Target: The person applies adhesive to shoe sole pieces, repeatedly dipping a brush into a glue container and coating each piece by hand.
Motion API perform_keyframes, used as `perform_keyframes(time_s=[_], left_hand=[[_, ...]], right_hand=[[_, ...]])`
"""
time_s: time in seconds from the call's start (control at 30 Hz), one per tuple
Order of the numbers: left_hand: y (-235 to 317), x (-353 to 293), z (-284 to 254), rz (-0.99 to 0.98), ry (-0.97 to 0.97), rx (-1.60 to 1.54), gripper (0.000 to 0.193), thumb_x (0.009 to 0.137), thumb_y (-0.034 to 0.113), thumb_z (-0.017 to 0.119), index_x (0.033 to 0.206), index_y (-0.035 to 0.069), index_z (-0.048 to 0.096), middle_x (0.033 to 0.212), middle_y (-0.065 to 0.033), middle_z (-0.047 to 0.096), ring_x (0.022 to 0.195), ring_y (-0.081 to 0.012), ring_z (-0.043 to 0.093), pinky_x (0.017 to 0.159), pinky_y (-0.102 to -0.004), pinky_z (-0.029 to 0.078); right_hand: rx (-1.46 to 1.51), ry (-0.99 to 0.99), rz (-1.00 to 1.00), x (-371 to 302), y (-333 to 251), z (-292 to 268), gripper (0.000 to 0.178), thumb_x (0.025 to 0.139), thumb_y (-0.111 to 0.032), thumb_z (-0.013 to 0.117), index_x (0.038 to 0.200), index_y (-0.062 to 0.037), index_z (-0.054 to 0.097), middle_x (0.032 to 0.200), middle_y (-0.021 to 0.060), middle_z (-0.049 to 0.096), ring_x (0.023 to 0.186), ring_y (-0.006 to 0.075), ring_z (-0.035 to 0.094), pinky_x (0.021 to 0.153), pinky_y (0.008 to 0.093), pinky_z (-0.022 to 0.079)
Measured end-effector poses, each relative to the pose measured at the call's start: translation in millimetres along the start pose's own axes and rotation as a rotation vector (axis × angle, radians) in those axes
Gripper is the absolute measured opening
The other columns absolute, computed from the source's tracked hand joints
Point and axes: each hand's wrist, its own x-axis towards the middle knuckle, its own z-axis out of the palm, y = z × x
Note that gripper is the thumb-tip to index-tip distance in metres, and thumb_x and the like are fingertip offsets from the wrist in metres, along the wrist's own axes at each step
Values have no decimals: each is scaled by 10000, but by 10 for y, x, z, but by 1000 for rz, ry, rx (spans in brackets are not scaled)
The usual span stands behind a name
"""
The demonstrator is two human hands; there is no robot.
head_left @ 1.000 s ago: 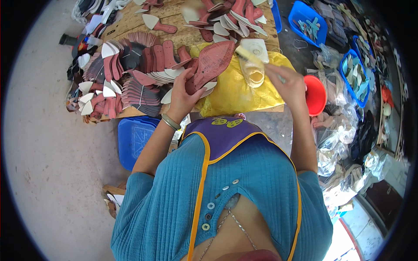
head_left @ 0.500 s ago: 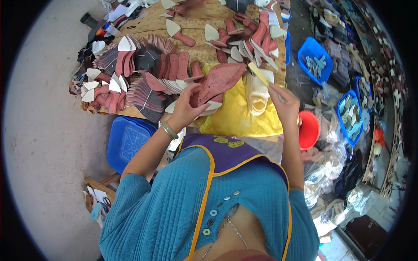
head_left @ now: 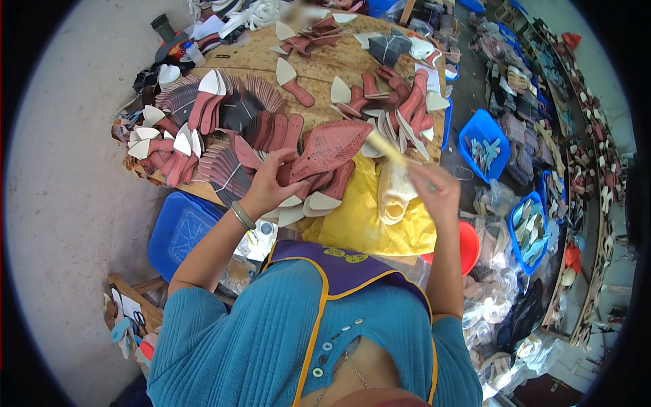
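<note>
- A fisheye lens on the wearer's head, the left of a side-by-side pair, looks steeply down and forward over a worktable (head_left: pixel 247 61).
- Closest to the lens, the wearer's blue shirt (head_left: pixel 258 346) fills the lower middle, seen from above.
- Farther out, near mid-frame, the left hand (head_left: pixel 268 186) and right hand (head_left: pixel 437 190) appear at the ends of forearms angling up from below.
- The tabletop recedes toward the upper edge.
- Wide coverage takes in pale floor (head_left: pixel 74 169) at left and shelving (head_left: pixel 595 271) at far right, bending along the round, black-bordered rim.
</note>
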Motion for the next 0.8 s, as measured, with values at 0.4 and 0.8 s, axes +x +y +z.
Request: perform_keyframes(time_s=[0.4,0.8], left_hand=[[72,174,-345,139,71,136,631,677,133,798,1209,46,469,1073,-125,538,1003,-287,533,888,-354,433],[61,386,-558,261,58,490,584,681,137,778,1201,90,516,1087,-119,530,1028,-310,478,920,-401,390]], right_hand=[[-85,60,-79,408,-17,248,177,800,-59,695,974,-30,708,837,91,690,732,145,642,674,259,486],[-375,-45,-259,680,-512,676,152,793,-134,684,936,-97,718,732,84,643,614,242,624,558,323,495]])
